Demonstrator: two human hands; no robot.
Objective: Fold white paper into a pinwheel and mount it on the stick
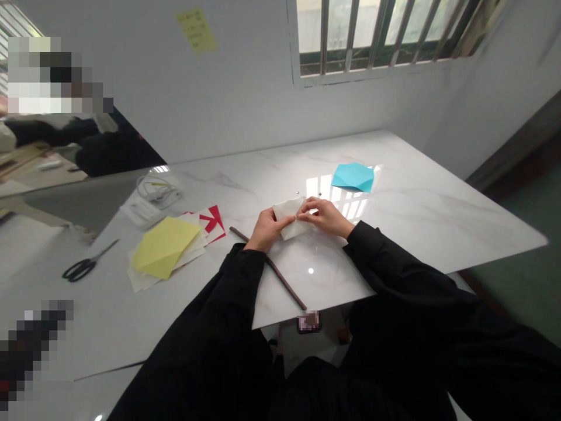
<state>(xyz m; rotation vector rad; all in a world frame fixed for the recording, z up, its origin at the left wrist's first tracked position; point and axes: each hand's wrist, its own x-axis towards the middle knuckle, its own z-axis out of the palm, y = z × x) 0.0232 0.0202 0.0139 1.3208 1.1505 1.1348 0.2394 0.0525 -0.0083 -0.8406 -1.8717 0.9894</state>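
Note:
A piece of cream-white paper (pixel 289 208) is held just above the marble-patterned table, between my two hands. My left hand (pixel 266 228) grips its left side, thumb lying across the front. On the right, my right hand (pixel 323 215) pinches the paper near its middle, the fingertips of both hands almost meeting. Fine creases in the sheet are too small to make out. Beneath my left wrist runs a thin dark brown stick (pixel 284 282), reaching to the table's front edge. Beyond my right hand lies a folded blue paper (pixel 353 177).
At the left is a stack of papers with a yellow sheet (pixel 164 248) on top and red-and-white paper (pixel 214 222) beside it. Black-handled scissors (pixel 83 268) lie farther left. Behind the stack sits a clear plastic container (pixel 142 210) with a cable. A barred window (pixel 377 35) is in the wall.

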